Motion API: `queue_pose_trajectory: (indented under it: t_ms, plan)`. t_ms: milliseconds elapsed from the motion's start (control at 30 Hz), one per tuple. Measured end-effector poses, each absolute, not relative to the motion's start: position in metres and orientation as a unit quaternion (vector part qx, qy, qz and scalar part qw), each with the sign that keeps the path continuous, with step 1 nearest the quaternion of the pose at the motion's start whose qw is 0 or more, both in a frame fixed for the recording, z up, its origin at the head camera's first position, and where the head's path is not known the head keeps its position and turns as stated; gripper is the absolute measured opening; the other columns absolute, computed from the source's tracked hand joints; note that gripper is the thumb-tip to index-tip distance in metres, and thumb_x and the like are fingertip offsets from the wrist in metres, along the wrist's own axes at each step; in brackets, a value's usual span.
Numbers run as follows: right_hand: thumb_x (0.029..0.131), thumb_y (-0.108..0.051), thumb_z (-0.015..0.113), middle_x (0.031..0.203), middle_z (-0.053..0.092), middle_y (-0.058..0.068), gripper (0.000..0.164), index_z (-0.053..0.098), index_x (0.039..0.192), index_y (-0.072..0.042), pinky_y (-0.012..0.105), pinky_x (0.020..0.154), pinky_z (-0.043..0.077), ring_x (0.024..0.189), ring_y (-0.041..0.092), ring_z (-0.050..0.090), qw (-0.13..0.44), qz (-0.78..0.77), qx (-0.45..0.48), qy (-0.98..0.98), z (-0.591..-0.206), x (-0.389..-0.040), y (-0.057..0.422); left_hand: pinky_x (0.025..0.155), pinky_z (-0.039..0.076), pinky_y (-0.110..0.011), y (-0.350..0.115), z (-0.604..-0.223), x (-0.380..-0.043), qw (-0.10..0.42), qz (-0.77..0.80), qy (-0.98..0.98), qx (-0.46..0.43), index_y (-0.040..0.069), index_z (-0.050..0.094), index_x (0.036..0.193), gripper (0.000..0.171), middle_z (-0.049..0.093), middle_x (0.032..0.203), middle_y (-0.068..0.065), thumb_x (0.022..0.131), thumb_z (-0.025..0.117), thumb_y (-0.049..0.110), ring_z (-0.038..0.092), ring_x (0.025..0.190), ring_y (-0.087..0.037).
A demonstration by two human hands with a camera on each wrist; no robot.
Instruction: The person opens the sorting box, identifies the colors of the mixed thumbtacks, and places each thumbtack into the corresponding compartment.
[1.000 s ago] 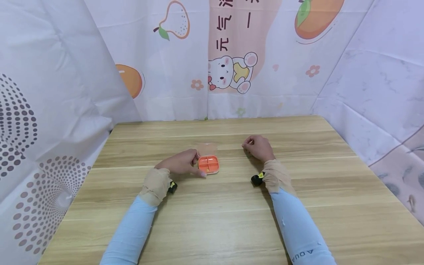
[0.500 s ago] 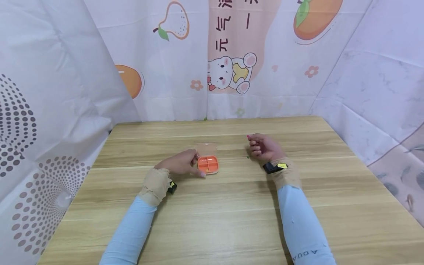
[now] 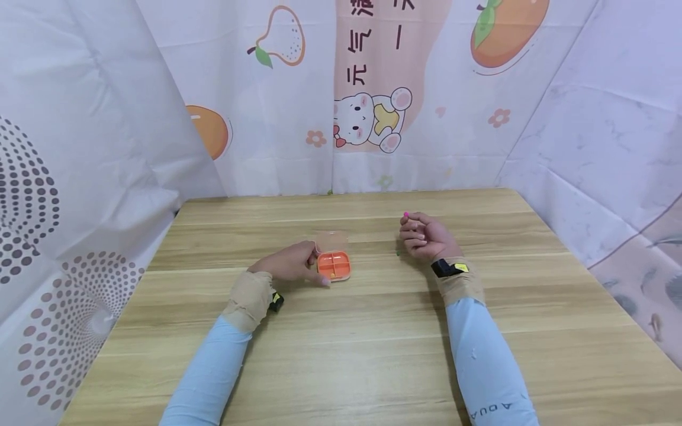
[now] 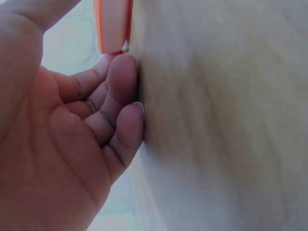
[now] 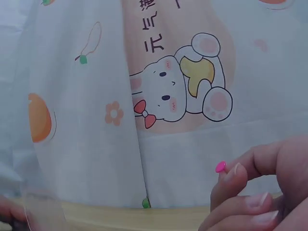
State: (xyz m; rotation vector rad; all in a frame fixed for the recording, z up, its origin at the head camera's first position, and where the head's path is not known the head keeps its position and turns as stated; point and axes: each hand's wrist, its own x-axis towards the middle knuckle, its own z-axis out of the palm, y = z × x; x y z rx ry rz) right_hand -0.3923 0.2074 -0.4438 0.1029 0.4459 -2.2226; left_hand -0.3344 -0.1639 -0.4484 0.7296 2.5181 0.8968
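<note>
My left hand (image 3: 288, 262) holds the left side of a small orange compartment box (image 3: 348, 267), thumb at its front corner and fingers at the back. The clear lid (image 3: 332, 241) is flipped back, and a tiny yellow item (image 3: 333, 275) lies in the front left compartment. In the left wrist view, curled fingers (image 4: 126, 126) rest on the table beside the box's orange edge (image 4: 113, 26). My right hand (image 3: 429, 239) is raised right of the box, pinching a pink-headed thumbtack (image 5: 221, 167) between thumb and index finger, head up.
A tiny green item (image 3: 398, 254), too small to make out, lies on the wooden table (image 3: 330, 355) left of my right hand. Behind the table hangs a printed curtain (image 3: 277, 130), with white sheeting (image 3: 96, 148) along the left side.
My right hand has lifted from the table and turned over, bringing the pink thumbtack into view and uncovering the green item. The left hand and box stay put.
</note>
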Motion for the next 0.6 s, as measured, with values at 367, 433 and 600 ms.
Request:
queue_pose_trajectory:
  t_ms: [367, 433, 600]
  plan:
    - [0.113, -0.013, 0.038, 0.07, 0.029, -0.007, 0.024, 0.051, 0.094, -0.006, 0.016, 0.046, 0.017, 0.056, 0.003, 0.014, 0.335, -0.864, 0.044, 0.373, -0.428, -0.39, 0.201, 0.074, 0.043, -0.032, -0.163, -0.45, -0.336, 0.186, 0.318, 0.893, 0.259, 0.007, 0.053, 0.111, 0.062, 0.052, 0.091, -0.006, 0.077, 0.091, 0.043, 0.046, 0.082, -0.016]
    - [0.112, -0.012, 0.039, 0.07, 0.032, -0.007, 0.021, 0.05, 0.095, -0.006, 0.016, 0.045, 0.018, 0.054, 0.003, 0.017, 0.316, -0.849, 0.037, 0.422, -0.428, -0.389, 0.2, 0.074, 0.043, -0.032, -0.163, -0.45, -0.337, 0.186, 0.316, 0.893, 0.26, 0.007, 0.053, 0.112, 0.063, 0.052, 0.091, -0.006, 0.077, 0.091, 0.044, 0.046, 0.082, -0.016]
    - [0.11, -0.016, 0.049, 0.071, 0.05, -0.003, 0.023, 0.061, 0.121, 0.001, 0.019, 0.044, 0.024, 0.047, 0.003, 0.028, 0.208, -0.721, 0.007, 0.661, -0.431, -0.385, 0.197, 0.076, 0.043, -0.032, -0.164, -0.452, -0.338, 0.182, 0.315, 0.893, 0.263, 0.006, 0.052, 0.112, 0.063, 0.052, 0.092, -0.005, 0.078, 0.09, 0.044, 0.047, 0.083, -0.016]
